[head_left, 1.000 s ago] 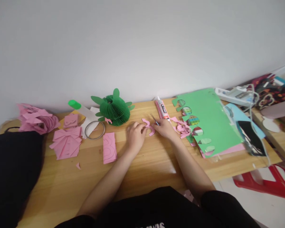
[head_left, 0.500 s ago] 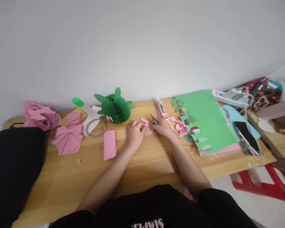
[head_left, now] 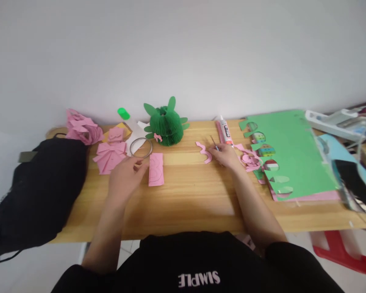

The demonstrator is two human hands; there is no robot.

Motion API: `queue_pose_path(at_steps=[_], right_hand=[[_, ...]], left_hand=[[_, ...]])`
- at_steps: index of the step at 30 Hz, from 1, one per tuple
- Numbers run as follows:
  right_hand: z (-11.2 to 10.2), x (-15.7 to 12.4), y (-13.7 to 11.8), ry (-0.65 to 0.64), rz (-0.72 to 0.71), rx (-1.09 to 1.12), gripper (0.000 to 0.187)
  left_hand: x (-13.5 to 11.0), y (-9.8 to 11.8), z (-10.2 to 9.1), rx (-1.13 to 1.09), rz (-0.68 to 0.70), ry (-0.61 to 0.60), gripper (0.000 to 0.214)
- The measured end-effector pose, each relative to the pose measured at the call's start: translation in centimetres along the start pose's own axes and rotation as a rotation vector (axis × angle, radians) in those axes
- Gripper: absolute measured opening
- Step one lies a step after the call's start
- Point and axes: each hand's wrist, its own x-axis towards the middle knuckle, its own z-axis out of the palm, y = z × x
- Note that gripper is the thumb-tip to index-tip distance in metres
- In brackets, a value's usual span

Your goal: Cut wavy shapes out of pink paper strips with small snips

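My left hand (head_left: 126,177) is over the left part of the table with its fingers bent and a small gap between them; I see nothing held in it. It is just below a ring-shaped tape roll (head_left: 141,147) and left of a folded pink paper strip (head_left: 156,170) with drawn curves. In my right hand (head_left: 227,156) are small scissors (head_left: 214,143), their thin metal tips pointing up and left; the handles are hidden. Left of those tips lies a wavy pink paper cutout (head_left: 204,152), flat on the wood.
A green honeycomb paper ball (head_left: 166,128) with leaves stands at the back. Pink paper bows (head_left: 111,154), a glue stick (head_left: 123,114) and a black bag (head_left: 42,191) lie left. Rightward are a glue tube (head_left: 226,132), pink scraps (head_left: 250,160), green card (head_left: 301,158) and a phone (head_left: 354,183).
My left hand has let go of the wavy pink cutout and moved left, near the tape roll and folded strip. My right hand still holds the scissors. The view has shifted left.
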Motion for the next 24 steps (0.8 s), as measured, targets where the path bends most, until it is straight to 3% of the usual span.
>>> queue_pose_path(at_steps=[3, 8, 11, 16, 24], right_hand=[[0.1, -0.2, -0.2, 0.046, -0.051, 0.041, 0.022], [-0.5, -0.9, -1.0, 0.117, -0.123, 0.085, 0.020], [-1.2, -1.7, -1.5, 0.142, -0.152, 0.106, 0.024], [-2.0, -3.3, -1.8, 0.143, -0.177, 0.141, 0.028], [-1.8, -3.8, -1.0, 0.103, -0.174, 0.179, 0.028]], left_hand=[[-1.1, 0.8, 1.4, 0.064, -0.040, -0.012, 0.040], [-1.7, 3.8, 3.1, 0.196, -0.042, 0.012, 0.064], [-1.4, 4.7, 3.5, 0.216, -0.036, -0.010, 0.061], [-0.8, 4.4, 3.1, 0.208, -0.048, -0.093, 0.049], [-1.1, 4.2, 1.9, 0.135, -0.083, -0.160, 0.035]])
